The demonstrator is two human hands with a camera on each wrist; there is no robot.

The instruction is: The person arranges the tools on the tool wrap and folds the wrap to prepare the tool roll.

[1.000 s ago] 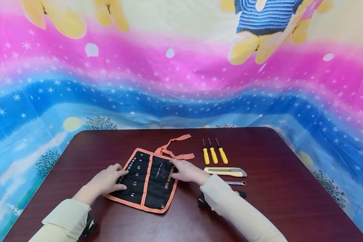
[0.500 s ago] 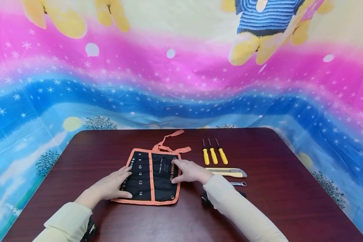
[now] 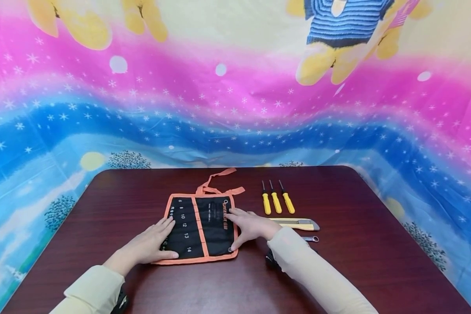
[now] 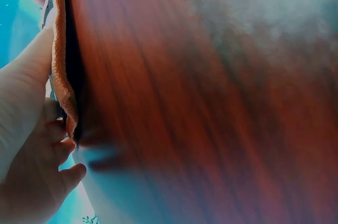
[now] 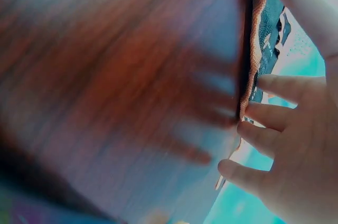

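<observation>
A black cloth tool pouch (image 3: 216, 237) with orange trim lies flat and unrolled on the table, its size numbers and lettering facing up. Over its left edge rests my left hand (image 3: 147, 244), fingers extended and thumb near the lower corner. On the opposite edge, my right hand (image 3: 254, 226) touches the trim with spread fingers. In the left wrist view the orange edge (image 4: 60, 60) runs between thumb and fingers. The right wrist view has the fingers (image 5: 261, 138) lying along the other edge. Orange ties (image 3: 209, 179) trail from the pouch's far side.
Right of the pouch, three yellow-handled screwdrivers (image 3: 276, 203) lie side by side. Nearer is a pale yellow utility knife (image 3: 296, 224), then a wrench (image 3: 313, 239) partly hidden by my right sleeve. The dark wooden table (image 3: 337, 279) ends before a printed cloth backdrop (image 3: 235, 100).
The pouch has turned from a slant to nearly square with the table. Both hands have moved slightly right along with it, and my right thumb has slid down to the lower right corner.
</observation>
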